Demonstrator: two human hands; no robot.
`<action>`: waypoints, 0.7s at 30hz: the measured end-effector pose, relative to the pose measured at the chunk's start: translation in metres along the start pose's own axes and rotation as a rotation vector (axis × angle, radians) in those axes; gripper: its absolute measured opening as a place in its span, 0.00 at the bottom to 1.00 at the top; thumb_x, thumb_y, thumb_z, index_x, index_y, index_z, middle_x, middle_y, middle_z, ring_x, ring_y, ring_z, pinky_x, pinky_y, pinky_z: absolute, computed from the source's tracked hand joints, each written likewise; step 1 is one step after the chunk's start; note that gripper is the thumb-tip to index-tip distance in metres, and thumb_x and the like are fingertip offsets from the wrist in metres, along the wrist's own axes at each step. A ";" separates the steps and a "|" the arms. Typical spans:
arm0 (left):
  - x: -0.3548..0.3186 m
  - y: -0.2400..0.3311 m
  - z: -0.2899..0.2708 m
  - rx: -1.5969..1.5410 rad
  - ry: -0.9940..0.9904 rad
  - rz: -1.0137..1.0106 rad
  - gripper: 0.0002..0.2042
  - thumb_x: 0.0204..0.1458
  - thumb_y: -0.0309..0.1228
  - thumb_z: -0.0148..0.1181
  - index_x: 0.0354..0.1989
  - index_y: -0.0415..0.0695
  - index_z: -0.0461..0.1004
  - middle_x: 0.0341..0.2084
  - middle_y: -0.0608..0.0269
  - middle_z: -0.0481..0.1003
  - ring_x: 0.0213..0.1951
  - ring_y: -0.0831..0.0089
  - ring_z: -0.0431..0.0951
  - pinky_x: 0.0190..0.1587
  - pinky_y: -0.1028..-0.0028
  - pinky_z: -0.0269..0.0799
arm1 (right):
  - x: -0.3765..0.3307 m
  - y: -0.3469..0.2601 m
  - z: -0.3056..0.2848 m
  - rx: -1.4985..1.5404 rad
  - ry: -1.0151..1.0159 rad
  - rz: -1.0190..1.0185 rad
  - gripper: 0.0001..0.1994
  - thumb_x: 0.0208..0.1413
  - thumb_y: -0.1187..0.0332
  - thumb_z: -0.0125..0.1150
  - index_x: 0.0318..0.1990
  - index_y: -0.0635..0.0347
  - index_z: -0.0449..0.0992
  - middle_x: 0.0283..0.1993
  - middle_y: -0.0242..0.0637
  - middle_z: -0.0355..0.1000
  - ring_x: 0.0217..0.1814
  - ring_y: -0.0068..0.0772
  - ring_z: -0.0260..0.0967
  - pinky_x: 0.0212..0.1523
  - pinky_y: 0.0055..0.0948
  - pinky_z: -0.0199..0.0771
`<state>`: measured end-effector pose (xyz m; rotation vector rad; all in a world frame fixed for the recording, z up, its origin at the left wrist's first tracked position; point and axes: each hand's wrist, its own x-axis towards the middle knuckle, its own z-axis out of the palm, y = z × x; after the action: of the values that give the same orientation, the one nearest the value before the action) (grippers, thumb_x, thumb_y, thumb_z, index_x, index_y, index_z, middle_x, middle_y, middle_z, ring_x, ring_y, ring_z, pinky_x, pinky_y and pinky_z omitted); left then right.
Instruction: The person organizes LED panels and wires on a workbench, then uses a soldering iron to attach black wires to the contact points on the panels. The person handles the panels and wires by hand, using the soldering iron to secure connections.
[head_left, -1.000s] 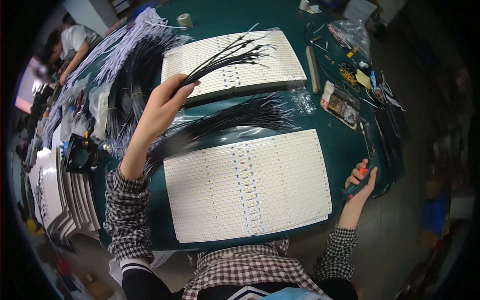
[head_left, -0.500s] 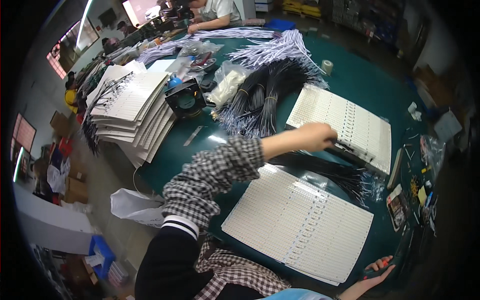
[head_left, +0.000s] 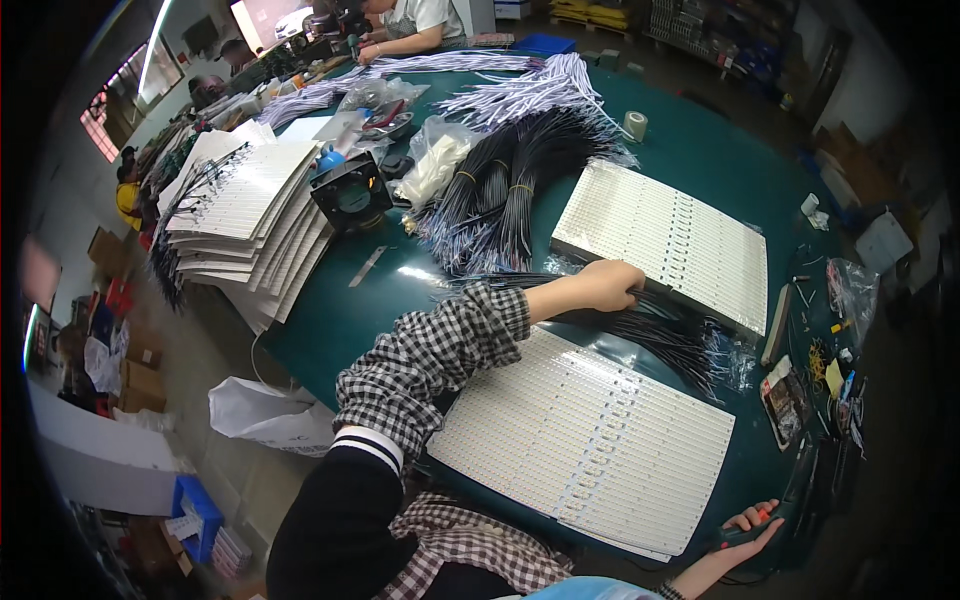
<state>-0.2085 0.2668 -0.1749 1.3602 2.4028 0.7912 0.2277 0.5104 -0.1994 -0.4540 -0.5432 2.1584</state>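
My left hand (head_left: 610, 287) is closed at the upper side of a bundle of black wires (head_left: 655, 338), its fingers pinching dark wires. The bundle lies between two stacks of white LED strip panels, with stripped ends pointing right. The nearer panel (head_left: 520, 420) lies flat in front of me; the farther, thicker stack (head_left: 650, 225) sits just beyond my left hand. At the lower right, beside the near panel's corner, my right hand (head_left: 752, 532) is wrapped around a dark soldering iron (head_left: 740, 536) with a red-orange part. Its tip is hard to make out.
Large bundles of black wires (head_left: 500, 190) and white wires (head_left: 540, 95) lie farther back on the green table (head_left: 690, 130). A small black fan (head_left: 352, 196) stands beside a tall panel pile (head_left: 245, 210) at left. Tools and a phone-like item (head_left: 785, 400) lie right. Another person works at the back.
My left hand has come down and left from over the far stack's front edge to the black wire bundle. My right hand keeps its hold on the soldering iron. The view has shifted slightly.
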 end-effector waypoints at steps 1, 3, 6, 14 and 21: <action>-0.003 0.003 -0.001 0.010 0.042 0.013 0.12 0.49 0.34 0.61 0.37 0.40 0.74 0.33 0.48 0.76 0.41 0.51 0.75 0.42 0.60 0.69 | -0.003 0.001 0.002 -0.017 0.034 -0.022 0.15 0.60 0.58 0.57 0.46 0.60 0.70 0.33 0.27 0.68 0.24 0.13 0.61 0.18 0.12 0.63; -0.006 0.011 -0.005 0.001 0.126 0.019 0.11 0.51 0.34 0.59 0.37 0.40 0.74 0.33 0.48 0.76 0.41 0.50 0.75 0.42 0.58 0.68 | -0.006 0.005 0.010 -0.075 0.085 -0.064 0.15 0.60 0.59 0.57 0.46 0.60 0.70 0.32 0.27 0.68 0.24 0.12 0.60 0.18 0.11 0.62; -0.008 0.022 -0.018 -0.010 0.250 0.105 0.11 0.53 0.35 0.56 0.37 0.40 0.73 0.31 0.48 0.76 0.39 0.49 0.75 0.41 0.57 0.68 | -0.012 0.006 0.019 -0.176 0.139 -0.133 0.15 0.59 0.59 0.58 0.45 0.62 0.71 0.30 0.27 0.68 0.25 0.11 0.60 0.18 0.10 0.62; -0.032 0.065 -0.095 0.146 0.218 0.102 0.12 0.57 0.36 0.51 0.35 0.37 0.69 0.24 0.45 0.74 0.32 0.48 0.75 0.35 0.56 0.68 | -0.008 0.000 0.006 -0.075 -0.005 -0.037 0.17 0.61 0.60 0.55 0.52 0.60 0.67 0.39 0.30 0.69 0.26 0.15 0.62 0.21 0.13 0.65; -0.034 0.107 -0.131 0.571 0.287 0.329 0.04 0.52 0.24 0.49 0.33 0.37 0.67 0.25 0.51 0.74 0.32 0.53 0.78 0.33 0.61 0.75 | -0.016 0.011 0.030 -0.086 0.222 -0.096 0.16 0.60 0.58 0.57 0.48 0.59 0.70 0.31 0.25 0.66 0.23 0.11 0.56 0.18 0.10 0.57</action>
<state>-0.1781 0.2386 -0.0077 2.0154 2.8030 0.3922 0.2148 0.4854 -0.1774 -0.6915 -0.5238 1.9685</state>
